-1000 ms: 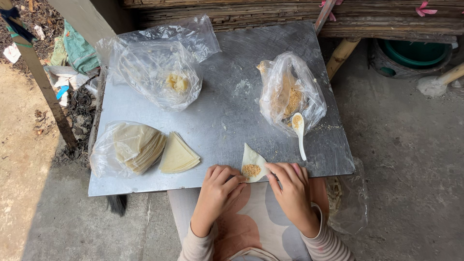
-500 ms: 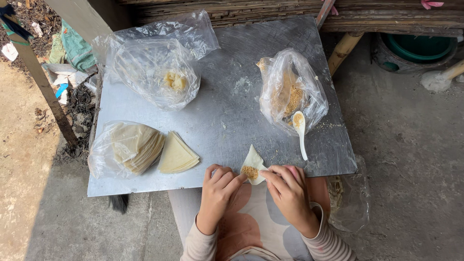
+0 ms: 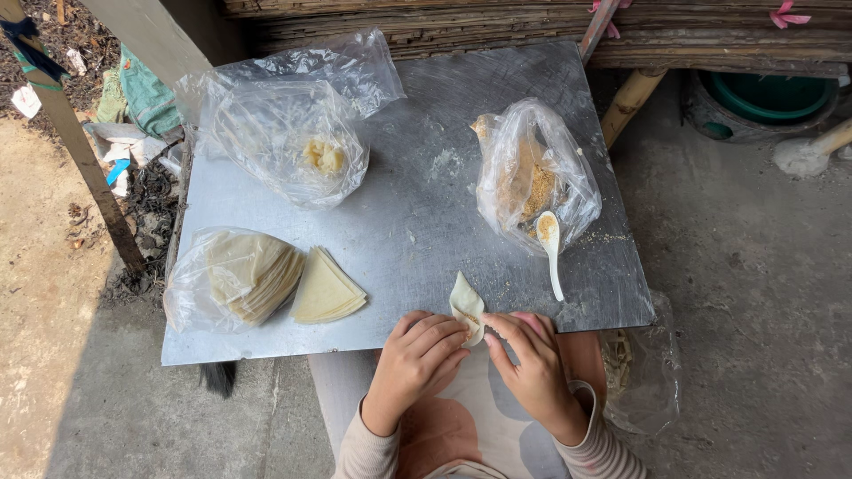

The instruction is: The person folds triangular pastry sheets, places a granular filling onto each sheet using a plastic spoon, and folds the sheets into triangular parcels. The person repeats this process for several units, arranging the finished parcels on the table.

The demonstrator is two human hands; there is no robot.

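Observation:
A pale dough wrapper (image 3: 464,304) with brown filling on it is folded upward at the near edge of the metal tabletop (image 3: 417,222). My left hand (image 3: 417,359) pinches its lower left side. My right hand (image 3: 528,359) holds its right side with thumb and fingers. A white spoon (image 3: 550,248) with filling in its bowl leans against a clear bag of brown crumbly filling (image 3: 532,177). A fan of stacked wrappers (image 3: 327,288) lies to the left, partly out of a plastic bag (image 3: 231,275).
A large crumpled clear bag with a yellowish lump (image 3: 293,142) lies at the back left. Bamboo poles (image 3: 621,35) run behind the table. A green tub (image 3: 768,93) stands at the back right. A wooden post (image 3: 71,142) rises at the left.
The flat wrapper has been lifted and folded over its filling. Both hands have closed in on it at the table's near edge.

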